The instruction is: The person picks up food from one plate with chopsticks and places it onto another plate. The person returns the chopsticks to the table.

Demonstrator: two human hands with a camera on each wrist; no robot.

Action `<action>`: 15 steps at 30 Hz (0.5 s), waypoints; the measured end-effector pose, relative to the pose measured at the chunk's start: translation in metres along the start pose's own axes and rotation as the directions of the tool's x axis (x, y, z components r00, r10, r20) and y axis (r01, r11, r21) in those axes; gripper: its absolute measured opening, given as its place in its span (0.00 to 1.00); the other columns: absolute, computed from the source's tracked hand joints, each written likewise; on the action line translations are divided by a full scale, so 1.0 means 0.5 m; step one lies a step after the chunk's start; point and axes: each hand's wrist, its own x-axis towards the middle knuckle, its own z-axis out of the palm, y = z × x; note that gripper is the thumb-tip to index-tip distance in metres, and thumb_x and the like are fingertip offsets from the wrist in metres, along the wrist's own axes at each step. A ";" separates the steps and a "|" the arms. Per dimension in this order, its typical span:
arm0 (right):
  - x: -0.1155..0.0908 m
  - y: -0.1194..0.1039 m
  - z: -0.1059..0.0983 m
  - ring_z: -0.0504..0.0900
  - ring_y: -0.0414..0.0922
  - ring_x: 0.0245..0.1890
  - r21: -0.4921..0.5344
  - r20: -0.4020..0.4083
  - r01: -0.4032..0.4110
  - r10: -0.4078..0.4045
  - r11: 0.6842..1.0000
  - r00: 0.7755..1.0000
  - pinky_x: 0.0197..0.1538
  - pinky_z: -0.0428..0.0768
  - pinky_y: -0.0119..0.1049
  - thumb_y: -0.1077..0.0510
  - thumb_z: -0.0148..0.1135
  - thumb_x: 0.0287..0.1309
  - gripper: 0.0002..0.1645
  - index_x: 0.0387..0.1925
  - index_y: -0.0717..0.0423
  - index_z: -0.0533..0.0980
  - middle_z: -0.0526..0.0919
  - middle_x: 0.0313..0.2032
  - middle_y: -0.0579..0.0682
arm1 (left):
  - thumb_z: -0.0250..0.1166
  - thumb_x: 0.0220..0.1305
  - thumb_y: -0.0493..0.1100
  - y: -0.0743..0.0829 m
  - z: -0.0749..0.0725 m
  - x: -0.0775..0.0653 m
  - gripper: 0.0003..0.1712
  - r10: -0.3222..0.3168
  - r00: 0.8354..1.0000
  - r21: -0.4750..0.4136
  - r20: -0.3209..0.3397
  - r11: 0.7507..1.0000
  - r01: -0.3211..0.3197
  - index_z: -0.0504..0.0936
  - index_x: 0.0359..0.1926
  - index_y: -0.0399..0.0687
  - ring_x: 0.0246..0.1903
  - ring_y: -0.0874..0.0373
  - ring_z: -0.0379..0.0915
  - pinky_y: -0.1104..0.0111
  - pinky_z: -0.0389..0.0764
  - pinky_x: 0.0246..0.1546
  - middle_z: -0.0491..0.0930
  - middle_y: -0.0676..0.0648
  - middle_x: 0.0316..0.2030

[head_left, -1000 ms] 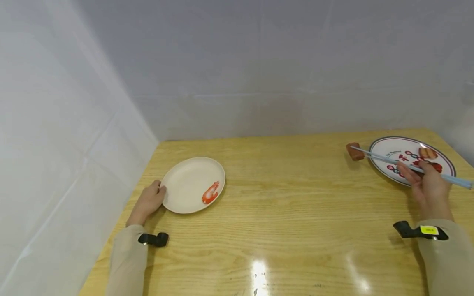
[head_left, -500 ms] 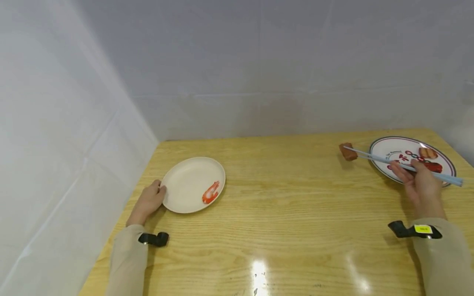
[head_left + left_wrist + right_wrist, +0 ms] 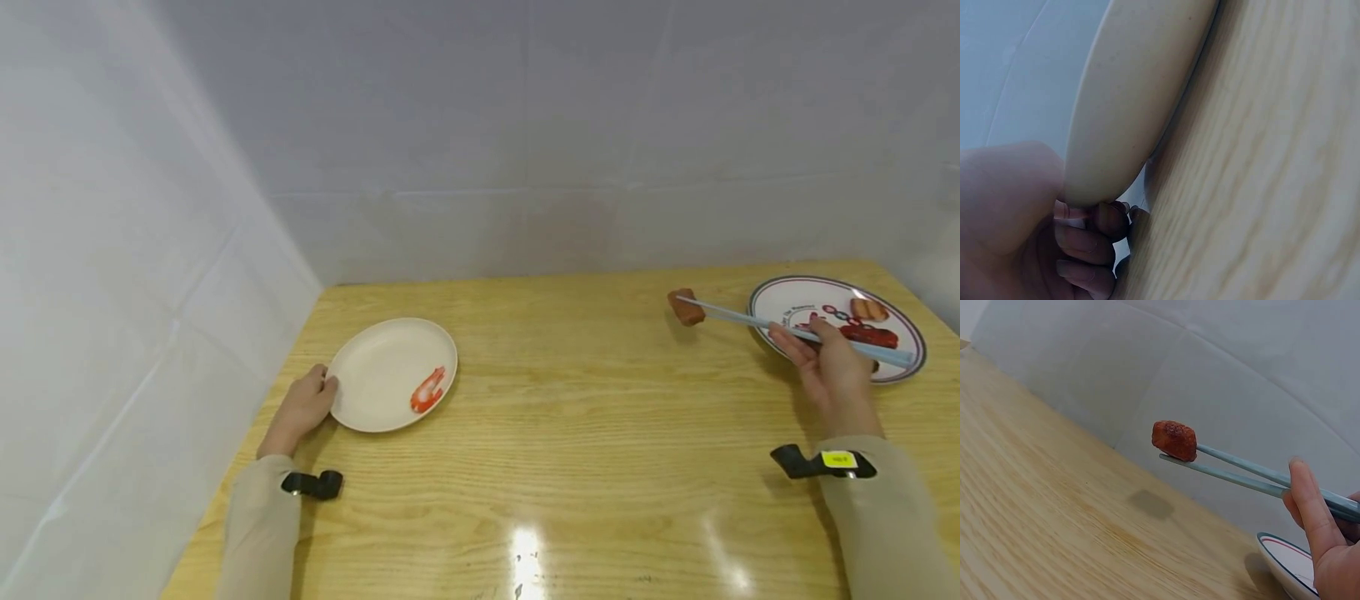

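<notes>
My left hand pinches the left rim of a cream plate; the left wrist view shows the thumb above the rim and curled fingers under it. A red and white shrimp lies near that plate's right edge. In my right hand is a pair of pale blue chopsticks, their tips squeezing a reddish-brown chunk of meat. The chunk hangs above the table, as its shadow in the right wrist view shows. Behind the right hand stands a printed white plate with a dark rim.
On the printed plate lie a tan food piece and a dark red piece, partly behind the chopsticks. The wooden table reaches back to a pale grey sheet wall, with another sheet wall along the left.
My right hand has shifted left, carrying the chopsticks and the meat chunk farther from the printed plate. The left hand and the cream plate stay almost where they were.
</notes>
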 end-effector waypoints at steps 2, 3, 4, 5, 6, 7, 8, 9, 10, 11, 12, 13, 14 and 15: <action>0.000 0.003 0.002 0.85 0.59 0.37 -0.004 0.008 0.007 -0.007 1.000 1.000 0.49 0.78 0.42 0.65 0.49 0.70 0.35 0.68 0.39 0.47 0.72 0.44 0.55 | 0.41 0.75 0.43 -0.001 0.000 0.000 0.18 0.001 1.000 0.004 -0.001 1.000 -0.001 0.67 0.49 0.30 0.33 0.46 0.72 0.57 0.71 0.35 0.76 0.33 0.36; 0.001 0.005 0.002 0.85 0.59 0.37 -0.004 0.011 0.007 -0.007 1.000 1.000 0.49 0.78 0.42 0.65 0.49 0.70 0.36 0.68 0.38 0.45 0.72 0.44 0.55 | 0.40 0.75 0.43 -0.001 0.000 0.000 0.18 0.004 1.000 0.006 0.001 1.000 -0.004 0.67 0.49 0.29 0.33 0.46 0.72 0.57 0.71 0.35 0.76 0.33 0.36; 0.000 0.007 0.003 0.85 0.59 0.37 -0.003 0.013 0.005 -0.005 1.000 1.000 0.49 0.78 0.42 0.65 0.49 0.69 0.37 0.68 0.37 0.45 0.72 0.44 0.55 | 0.40 0.75 0.43 0.000 0.000 0.000 0.19 0.005 1.000 0.009 0.000 1.000 -0.005 0.67 0.49 0.29 0.33 0.45 0.72 0.57 0.72 0.35 0.76 0.32 0.37; 0.000 0.008 0.003 0.85 0.60 0.37 0.006 0.016 0.006 -0.006 1.000 1.000 0.49 0.78 0.42 0.66 0.49 0.69 0.36 0.68 0.38 0.46 0.73 0.44 0.55 | 0.40 0.75 0.43 0.000 0.000 0.000 0.19 0.006 1.000 0.012 0.000 1.000 -0.006 0.67 0.49 0.29 0.33 0.45 0.72 0.56 0.72 0.36 0.76 0.32 0.37; 0.000 0.009 0.004 0.85 0.60 0.37 0.008 0.018 0.003 -0.003 1.000 1.000 0.49 0.78 0.42 0.66 0.50 0.69 0.33 0.66 0.41 0.50 0.74 0.42 0.56 | 0.40 0.75 0.43 0.001 0.000 0.001 0.19 0.004 1.000 0.013 0.000 1.000 -0.004 0.67 0.50 0.29 0.34 0.45 0.73 0.56 0.72 0.36 0.76 0.32 0.37; 0.000 0.010 0.004 0.85 0.60 0.37 0.015 0.021 -0.001 0.001 1.000 1.000 0.49 0.78 0.42 0.66 0.50 0.69 0.30 0.64 0.43 0.52 0.75 0.41 0.57 | 0.41 0.75 0.43 0.002 0.000 0.000 0.19 0.006 1.000 0.014 -0.001 1.000 -0.006 0.67 0.50 0.29 0.34 0.44 0.73 0.56 0.72 0.37 0.76 0.31 0.38; 0.000 0.011 0.004 0.85 0.61 0.36 0.023 0.021 -0.008 0.007 1.000 1.000 0.48 0.79 0.42 0.67 0.50 0.68 0.26 0.61 0.46 0.56 0.77 0.39 0.59 | 0.41 0.75 0.43 0.003 0.000 0.000 0.19 0.004 1.000 0.013 0.001 1.000 -0.004 0.67 0.50 0.29 0.34 0.44 0.73 0.55 0.72 0.37 0.76 0.31 0.38; 0.000 0.012 0.005 0.85 0.60 0.36 0.024 0.018 -0.013 0.013 1.000 1.000 0.48 0.79 0.42 0.67 0.50 0.68 0.22 0.58 0.49 0.58 0.77 0.38 0.60 | 0.41 0.75 0.43 0.003 -0.001 0.000 0.19 0.005 1.000 0.013 0.004 1.000 -0.005 0.66 0.50 0.28 0.34 0.44 0.73 0.55 0.72 0.36 0.76 0.31 0.38; -0.001 0.013 0.006 0.85 0.60 0.36 0.030 0.014 -0.020 0.019 0.999 1.000 0.48 0.79 0.42 0.67 0.51 0.68 0.19 0.56 0.51 0.60 0.78 0.36 0.61 | 0.41 0.75 0.43 0.004 0.000 0.000 0.19 0.002 1.000 0.014 0.003 1.000 -0.002 0.67 0.50 0.28 0.34 0.45 0.73 0.55 0.72 0.37 0.76 0.31 0.38; 0.000 0.013 0.007 0.85 0.60 0.36 0.033 0.011 -0.026 0.026 0.999 1.000 0.48 0.79 0.42 0.67 0.51 0.68 0.17 0.54 0.52 0.62 0.79 0.35 0.62 | 0.41 0.75 0.43 0.005 0.000 0.000 0.19 0.002 1.000 0.014 0.005 1.000 -0.002 0.67 0.50 0.28 0.34 0.44 0.73 0.55 0.72 0.37 0.76 0.31 0.38; 0.000 0.014 0.008 0.85 0.60 0.36 0.034 0.008 -0.033 0.033 0.999 0.999 0.48 0.79 0.42 0.66 0.51 0.68 0.17 0.55 0.52 0.62 0.79 0.34 0.62 | 0.41 0.75 0.43 0.005 0.000 0.000 0.19 0.002 1.000 0.012 0.006 1.000 -0.002 0.66 0.50 0.28 0.34 0.44 0.73 0.55 0.72 0.37 0.76 0.31 0.38; 0.000 0.015 0.009 0.85 0.60 0.36 0.039 0.006 -0.037 0.037 0.999 0.999 0.48 0.79 0.42 0.66 0.51 0.68 0.18 0.55 0.51 0.61 0.80 0.34 0.63 | 0.41 0.75 0.42 0.005 0.000 0.000 0.19 0.003 1.000 0.012 0.007 1.000 -0.003 0.66 0.51 0.28 0.35 0.44 0.73 0.55 0.72 0.37 0.76 0.31 0.38; 0.001 0.017 0.010 0.85 0.60 0.36 0.038 0.004 -0.039 0.039 0.998 0.999 0.48 0.78 0.42 0.66 0.51 0.68 0.20 0.57 0.50 0.60 0.80 0.33 0.63 | 0.41 0.75 0.42 0.006 0.000 0.001 0.19 0.004 1.000 0.012 0.008 1.000 -0.004 0.66 0.50 0.28 0.35 0.44 0.73 0.55 0.72 0.37 0.76 0.30 0.39; 0.001 0.018 0.012 0.85 0.60 0.37 0.037 -0.001 -0.041 0.041 0.999 0.999 0.48 0.78 0.41 0.66 0.51 0.68 0.22 0.59 0.48 0.59 0.80 0.33 0.63 | 0.41 0.75 0.42 0.006 0.000 0.001 0.19 0.005 1.000 0.013 0.007 1.000 -0.005 0.66 0.50 0.28 0.35 0.44 0.73 0.55 0.72 0.37 0.76 0.30 0.39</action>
